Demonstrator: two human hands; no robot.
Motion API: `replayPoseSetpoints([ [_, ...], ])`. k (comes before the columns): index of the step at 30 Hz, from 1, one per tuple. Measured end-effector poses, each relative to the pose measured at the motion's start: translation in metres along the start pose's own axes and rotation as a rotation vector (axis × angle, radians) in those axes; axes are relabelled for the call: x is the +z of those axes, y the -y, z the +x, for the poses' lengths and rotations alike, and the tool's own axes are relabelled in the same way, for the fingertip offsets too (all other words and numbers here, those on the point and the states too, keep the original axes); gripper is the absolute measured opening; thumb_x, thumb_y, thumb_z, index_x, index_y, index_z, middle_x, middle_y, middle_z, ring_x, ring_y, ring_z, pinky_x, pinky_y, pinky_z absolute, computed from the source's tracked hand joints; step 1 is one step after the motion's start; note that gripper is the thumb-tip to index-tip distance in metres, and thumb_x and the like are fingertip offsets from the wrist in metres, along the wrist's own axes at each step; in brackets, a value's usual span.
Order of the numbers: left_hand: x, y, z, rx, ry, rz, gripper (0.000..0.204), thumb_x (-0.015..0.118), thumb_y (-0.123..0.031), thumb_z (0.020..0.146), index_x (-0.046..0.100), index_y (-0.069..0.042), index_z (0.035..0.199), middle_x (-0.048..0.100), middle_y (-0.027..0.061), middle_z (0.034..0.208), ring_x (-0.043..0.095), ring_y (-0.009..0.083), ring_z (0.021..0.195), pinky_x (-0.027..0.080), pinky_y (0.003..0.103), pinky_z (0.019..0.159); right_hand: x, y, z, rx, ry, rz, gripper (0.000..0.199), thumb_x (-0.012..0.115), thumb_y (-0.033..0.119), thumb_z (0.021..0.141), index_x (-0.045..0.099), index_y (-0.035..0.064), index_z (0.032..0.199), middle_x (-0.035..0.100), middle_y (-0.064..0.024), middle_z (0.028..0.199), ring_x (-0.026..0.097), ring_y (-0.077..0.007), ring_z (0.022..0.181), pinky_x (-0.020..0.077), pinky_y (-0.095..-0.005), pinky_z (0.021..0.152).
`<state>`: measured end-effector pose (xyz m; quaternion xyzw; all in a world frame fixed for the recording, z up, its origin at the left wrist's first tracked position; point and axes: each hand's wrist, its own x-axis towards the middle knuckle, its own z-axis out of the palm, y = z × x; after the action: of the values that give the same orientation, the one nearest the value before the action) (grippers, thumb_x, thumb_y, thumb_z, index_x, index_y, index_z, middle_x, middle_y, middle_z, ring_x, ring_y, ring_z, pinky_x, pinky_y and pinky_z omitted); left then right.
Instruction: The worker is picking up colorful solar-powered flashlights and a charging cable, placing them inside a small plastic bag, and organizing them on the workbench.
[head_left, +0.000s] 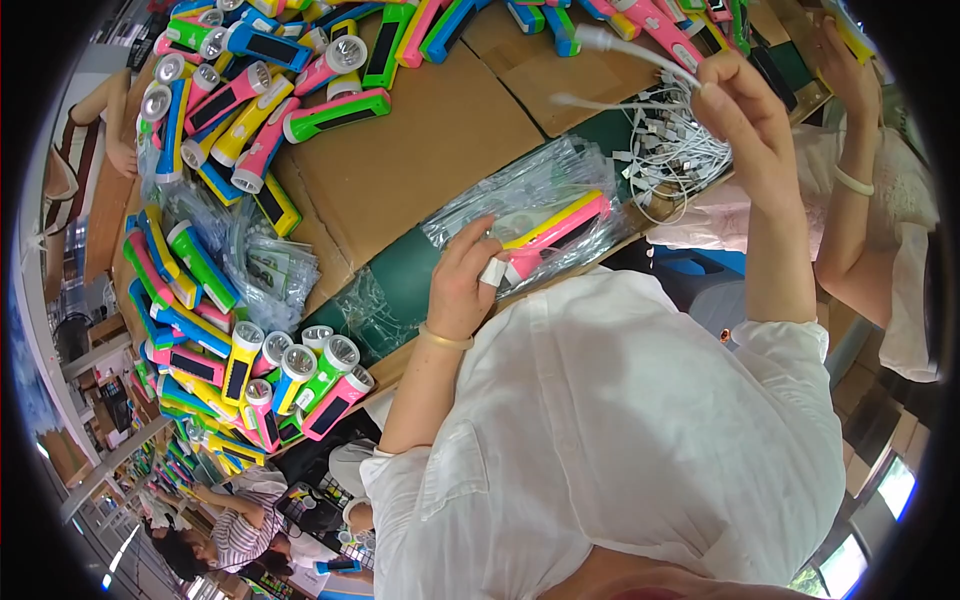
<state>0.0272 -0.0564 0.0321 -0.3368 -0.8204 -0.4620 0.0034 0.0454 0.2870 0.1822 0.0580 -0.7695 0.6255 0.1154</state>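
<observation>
A pink and yellow flashlight (560, 232) lies in shiny clear plastic at the table's near edge. My left hand (463, 280) is curled at the flashlight's left end, closed on the clear plastic bag (590, 262) around it; its fingertips are partly hidden. White wrapping covers one of its digits. To the right, my raised right hand (745, 120) pinches a white cable (640, 50) between thumb and fingers, the cable's ends trailing leftward. Below that hand sits a pile of white USB cables (675, 145). More flat clear bags (520, 190) lie beneath and behind the flashlight.
Many colourful flashlights (250, 110) heap along the far and left sides, some standing upright (300, 370) at the near left. Brown cardboard (400, 150) covers the table's middle. Bags with printed cards (270, 265) lie left. Another person's arm (855, 190) is close at right.
</observation>
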Motion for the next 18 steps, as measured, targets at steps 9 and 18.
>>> replayPoseSetpoints([
  [9, 0.002, -0.002, -0.006, -0.047, -0.043, -0.066, 0.012, 0.075, -0.006, 0.085, 0.07, -0.003, 0.095, 0.068, 0.0176, 0.129, 0.068, 0.0339, 0.113, 0.054, 0.038, 0.095, 0.039, -0.053, -0.023, 0.394, 0.345, -0.014, 0.012, 0.067, 0.013, 0.095, 0.058, 0.0053, 0.092, 0.051, 0.006, 0.079, 0.044, -0.0022, 0.069, 0.0345, -0.0212, 0.061],
  [18, -0.007, -0.009, -0.016, -0.411, -0.158, -0.102, 0.016, 0.075, -0.004, 0.088, 0.068, 0.001, 0.101, 0.068, 0.0095, 0.092, 0.063, 0.0161, 0.078, 0.052, 0.028, 0.074, 0.064, -0.053, -0.005, 0.207, 0.605, -0.462, 0.017, 0.072, 0.018, 0.088, 0.066, 0.0031, 0.086, 0.065, -0.0079, 0.07, 0.061, -0.0201, 0.063, 0.0469, -0.0348, 0.06],
])
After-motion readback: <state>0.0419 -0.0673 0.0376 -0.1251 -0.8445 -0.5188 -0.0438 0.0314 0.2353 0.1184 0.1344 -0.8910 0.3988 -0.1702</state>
